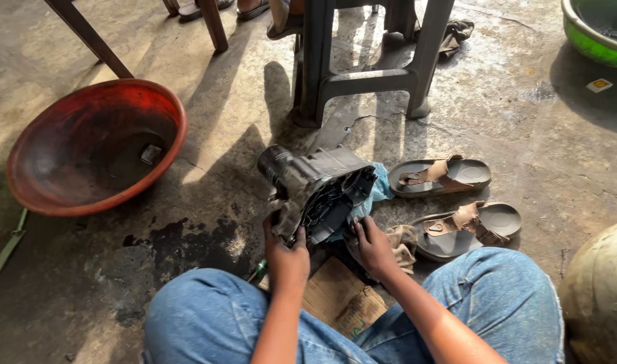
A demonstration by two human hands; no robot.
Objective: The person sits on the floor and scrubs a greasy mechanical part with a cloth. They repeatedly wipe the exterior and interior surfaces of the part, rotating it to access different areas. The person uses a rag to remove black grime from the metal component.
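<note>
A dark, greasy metal engine housing (318,189) stands tilted on the concrete floor in front of my knees, its open ribbed side facing me. My left hand (286,251) grips its lower left edge. My right hand (370,244) rests at its lower right edge, pressing on a light blue cloth (377,192) and a dirty rag (401,244) beside it. A piece of brown cardboard (341,300) lies between my legs under the part. A green-handled tool (258,271) pokes out by my left wrist.
A red metal basin (96,145) sits at the left with a small part inside. A dark plastic stool (365,64) stands behind the housing. Two brown sandals (450,199) lie at the right. A green tub (595,34) is at top right; an oil stain (180,246) marks the floor.
</note>
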